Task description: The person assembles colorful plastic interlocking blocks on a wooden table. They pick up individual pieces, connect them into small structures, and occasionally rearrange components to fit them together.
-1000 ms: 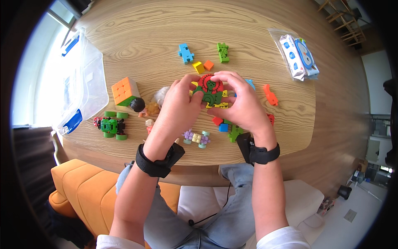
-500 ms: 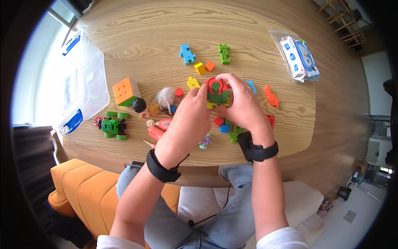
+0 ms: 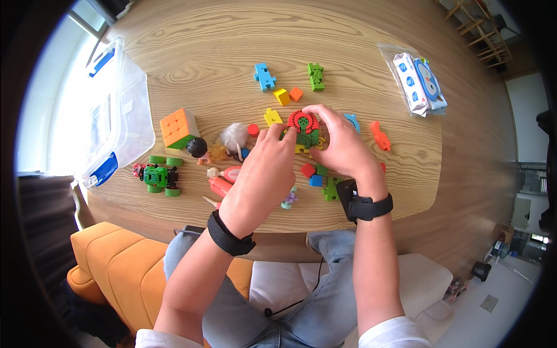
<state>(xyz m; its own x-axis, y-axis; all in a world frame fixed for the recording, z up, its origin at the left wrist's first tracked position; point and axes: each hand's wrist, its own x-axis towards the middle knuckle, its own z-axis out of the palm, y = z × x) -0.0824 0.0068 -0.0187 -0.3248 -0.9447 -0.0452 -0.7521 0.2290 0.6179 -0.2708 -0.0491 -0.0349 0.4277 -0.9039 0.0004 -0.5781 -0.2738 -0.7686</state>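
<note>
Near the middle of the wooden table, joined toy puzzle pieces (image 3: 307, 138) in red, green and yellow lie between my hands. My left hand (image 3: 264, 171) pinches their left edge, its fingertips on the red round part. From the other side, my right hand (image 3: 347, 148) curls around them, index finger at the top of the red part and thumb by the yellow lower end. A yellow puzzle piece (image 3: 272, 117) lies just beyond my left fingers, with a red cylinder (image 3: 253, 130) to its left. Red (image 3: 307, 170) and blue (image 3: 315, 181) blocks sit below my right thumb.
Blue (image 3: 265, 77) and green (image 3: 315, 76) puzzle pieces lie farther back. At left are a puzzle cube (image 3: 179, 128), a green toy car (image 3: 156, 175) and a clear plastic box (image 3: 136, 110). A wipes pack (image 3: 419, 83) sits at far right; an orange piece (image 3: 380, 136) is nearer.
My left fingers have shifted slightly down the left edge of the joined pieces, showing more of the red and green parts. My right hand has barely moved.
</note>
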